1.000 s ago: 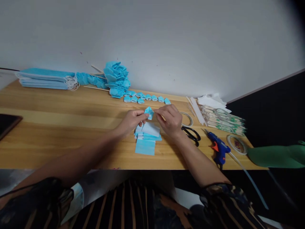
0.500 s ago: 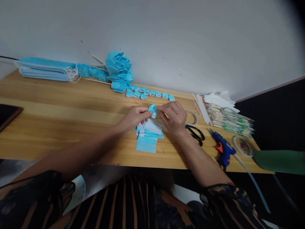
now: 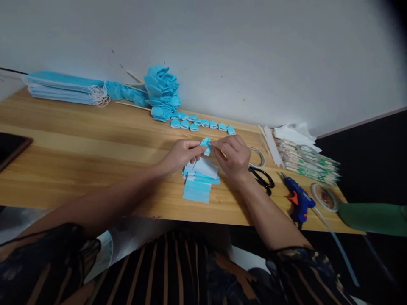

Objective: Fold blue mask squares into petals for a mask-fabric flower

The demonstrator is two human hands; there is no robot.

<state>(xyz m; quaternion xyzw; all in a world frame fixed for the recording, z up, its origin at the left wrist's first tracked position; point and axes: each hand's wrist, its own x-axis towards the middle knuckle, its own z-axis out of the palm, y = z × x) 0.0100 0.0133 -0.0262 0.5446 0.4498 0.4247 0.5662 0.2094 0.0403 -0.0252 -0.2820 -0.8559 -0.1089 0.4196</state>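
A small folded blue fabric petal point(image 3: 206, 146) is held up over the table between both hands. My left hand point(image 3: 186, 153) pinches its left side between thumb and fingers. From the right, my right hand point(image 3: 233, 154) has its fingertips pressed together at the petal's right edge. Just below lie several cut blue and white fabric pieces point(image 3: 197, 191) in a loose pile. Behind the hands, several finished-looking folded blue petals point(image 3: 205, 123) stand in two rows. Beside my right wrist rest black-handled scissors point(image 3: 263, 178) and a roll of tape point(image 3: 257, 156), both partly hidden by the hand.
At the back left are a stack of blue face masks point(image 3: 65, 89) and blue fabric flowers point(image 3: 162, 91) on sticks. To the right lie a blue glue gun point(image 3: 299, 199), another tape roll point(image 3: 318, 202) and packaged sticks point(image 3: 305, 161). A dark phone-like object point(image 3: 12, 148) lies left.
Both hands keep hold of the petal in nearly the same pose. The view has shifted slightly; little else differs.
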